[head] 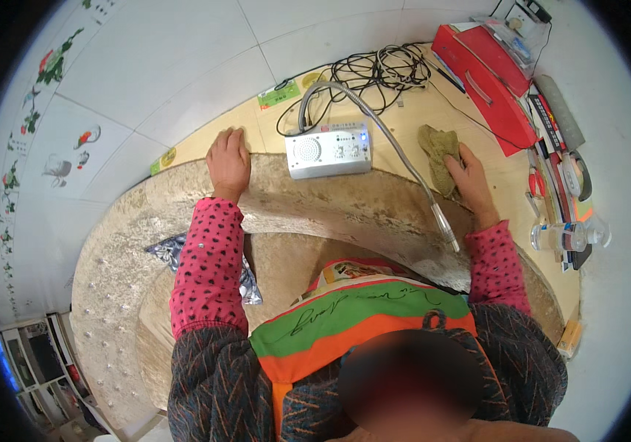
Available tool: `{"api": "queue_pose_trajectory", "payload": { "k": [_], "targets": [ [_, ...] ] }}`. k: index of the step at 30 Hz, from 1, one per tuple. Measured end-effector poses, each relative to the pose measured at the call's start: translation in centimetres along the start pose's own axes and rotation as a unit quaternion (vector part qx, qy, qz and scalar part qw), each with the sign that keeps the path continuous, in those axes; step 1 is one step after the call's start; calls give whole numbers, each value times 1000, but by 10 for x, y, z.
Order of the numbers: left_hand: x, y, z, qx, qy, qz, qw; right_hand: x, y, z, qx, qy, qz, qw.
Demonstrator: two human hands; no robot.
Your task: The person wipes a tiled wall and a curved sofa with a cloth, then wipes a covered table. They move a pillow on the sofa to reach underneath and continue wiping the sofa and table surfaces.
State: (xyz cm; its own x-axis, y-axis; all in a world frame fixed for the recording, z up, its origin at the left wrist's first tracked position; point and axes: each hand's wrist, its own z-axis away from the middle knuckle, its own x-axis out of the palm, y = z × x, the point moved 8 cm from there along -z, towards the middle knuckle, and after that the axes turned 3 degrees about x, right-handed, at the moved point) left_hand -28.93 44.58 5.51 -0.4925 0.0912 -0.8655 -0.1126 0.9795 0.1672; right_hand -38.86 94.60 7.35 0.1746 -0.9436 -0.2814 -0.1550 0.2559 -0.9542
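My right hand [470,175] grips a crumpled olive-green cloth [440,157] against the light wooden surface [403,124] behind the sofa. The thumb lies on top of the cloth; the other fingers are partly hidden. My left hand [229,163] leans palm down where the velvety beige sofa back [271,188] meets the wood, and it holds nothing. Between my hands a silver intercom box [328,150] with a speaker grille and a lit blue light stands by the sofa back. Its gooseneck microphone [384,124] arches over toward the sofa.
Tangled black cables [381,72] lie against the tiled wall [194,44]. To the right are a red box [484,88], red-handled scissors [536,182], several books or folders [555,171] and a clear pump bottle [561,236]. A green label [278,95] bears writing.
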Motion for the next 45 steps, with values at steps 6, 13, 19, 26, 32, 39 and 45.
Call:
{"api": "queue_pose_trajectory", "payload": {
  "k": [6, 13, 19, 26, 32, 39, 45],
  "targets": [
    [0, 20, 54, -28, 59, -18, 998, 53, -35, 43, -192, 13, 267, 944],
    [-12, 115, 49, 64, -19, 152, 986, 74, -66, 55, -234, 8, 218, 948],
    [-1, 120, 29, 38, -50, 168, 984, 76, -64, 57, -243, 9, 210, 947],
    [-8, 128, 20, 80, 14, 160, 984, 77, -58, 57, -259, 30, 213, 942],
    [-31, 125, 57, 69, 36, 212, 974, 90, -72, 79, -270, -61, 240, 930],
    [-47, 168, 200, -42, -127, 583, 801, 227, -88, 150, -157, -392, -14, 907],
    [-54, 91, 312, -356, -68, 709, 604, 318, -106, 167, -158, -507, -2, 847]
  ]
}}
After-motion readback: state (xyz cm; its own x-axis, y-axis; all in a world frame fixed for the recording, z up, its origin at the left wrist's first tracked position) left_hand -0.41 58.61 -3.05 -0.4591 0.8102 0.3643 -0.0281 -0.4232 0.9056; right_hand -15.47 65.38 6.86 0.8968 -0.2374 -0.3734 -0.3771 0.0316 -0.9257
